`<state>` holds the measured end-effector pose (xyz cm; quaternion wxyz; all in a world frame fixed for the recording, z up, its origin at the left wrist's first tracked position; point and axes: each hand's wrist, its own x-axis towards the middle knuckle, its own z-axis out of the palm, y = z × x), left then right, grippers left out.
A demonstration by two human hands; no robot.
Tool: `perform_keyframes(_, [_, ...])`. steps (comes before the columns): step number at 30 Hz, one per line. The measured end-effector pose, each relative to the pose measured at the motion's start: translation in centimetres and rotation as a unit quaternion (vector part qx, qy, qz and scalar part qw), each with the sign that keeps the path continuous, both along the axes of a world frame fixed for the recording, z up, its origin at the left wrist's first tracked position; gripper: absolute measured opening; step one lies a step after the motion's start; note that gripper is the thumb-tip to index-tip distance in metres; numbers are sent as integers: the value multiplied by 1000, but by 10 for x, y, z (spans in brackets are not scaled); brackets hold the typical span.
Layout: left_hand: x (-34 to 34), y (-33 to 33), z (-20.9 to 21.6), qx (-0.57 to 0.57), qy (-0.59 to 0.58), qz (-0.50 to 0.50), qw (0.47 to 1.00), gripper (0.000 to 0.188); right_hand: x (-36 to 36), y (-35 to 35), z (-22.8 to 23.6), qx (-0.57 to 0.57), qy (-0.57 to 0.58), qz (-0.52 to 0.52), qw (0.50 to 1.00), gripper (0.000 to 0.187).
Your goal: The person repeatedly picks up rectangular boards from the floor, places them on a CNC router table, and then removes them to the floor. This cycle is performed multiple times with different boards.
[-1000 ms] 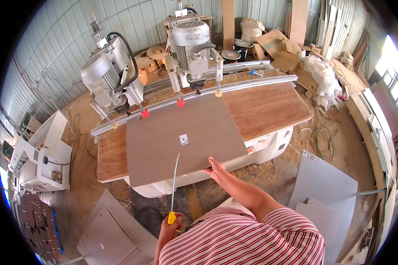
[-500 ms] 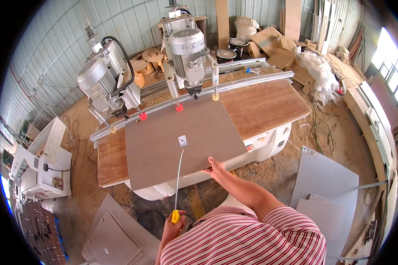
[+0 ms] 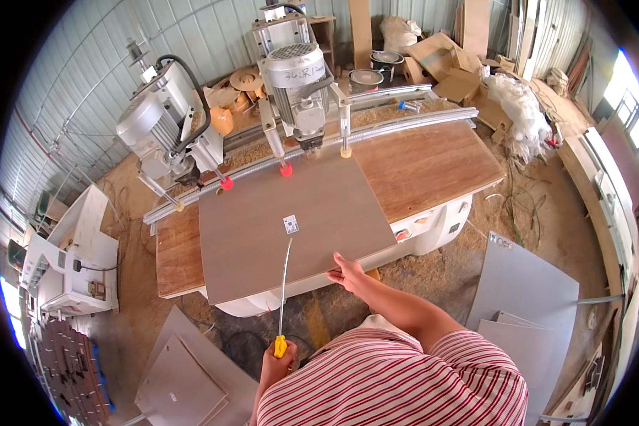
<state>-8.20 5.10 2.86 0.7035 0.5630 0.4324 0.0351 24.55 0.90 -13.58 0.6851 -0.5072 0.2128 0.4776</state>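
My left hand [image 3: 275,368] is closed around the yellow handle of an air blow gun [image 3: 281,348]. Its long, thin metal nozzle reaches up over the near edge of a flat brown-grey panel [image 3: 255,248]. At that panel's near edge, right of the middle, my right hand [image 3: 349,273] grips it with the thumb on top; the fingertips beneath are hidden. A small white label [image 3: 291,224] sits on the panel, just past the nozzle tip. The panel lies on a machine's wooden table [image 3: 433,167], its far edge under two motor-driven drilling heads [image 3: 296,92].
Red and yellow-tipped clamp rods [image 3: 285,169] stand along the panel's far edge, by a metal rail [image 3: 412,123]. Grey panels lean at lower left [image 3: 181,387] and right [image 3: 525,284]. Cardboard [image 3: 461,82] and plastic wrap [image 3: 515,117] lie at the back right.
The view has shifted slightly. Around the right head's drill, the tip looks blurred now where a dark chuck showed clearly before. Both hands keep their holds.
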Motion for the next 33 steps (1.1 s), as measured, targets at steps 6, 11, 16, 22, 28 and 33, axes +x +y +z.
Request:
perform_keyframes(6, [-5, -5, -1, 1, 60, 19, 998, 12, 20, -46, -3, 58, -9, 56, 997, 31])
perform_keyframes(11, [-20, -7, 14, -43, 118, -28, 992, 11, 62, -95, -4, 60, -50, 56, 995, 43])
perform_keyframes(16, [-46, 10, 7, -133, 12, 211, 968, 20, 95, -143, 21, 61, -69, 8, 996, 58])
perform_keyframes(22, [-11, -13, 20, -83, 83, 179, 977, 6, 130, -161, 5, 63, -31, -15, 997, 53])
perform_keyframes(28, [-22, 0, -16, -122, -32, 280, 952, 7, 155, -153, -1, 74, -22, 14, 997, 39])
perform_keyframes(33, [64, -35, 32, -10, 166, 6, 986, 11, 168, -142, 12, 80, -6, 40, 996, 33])
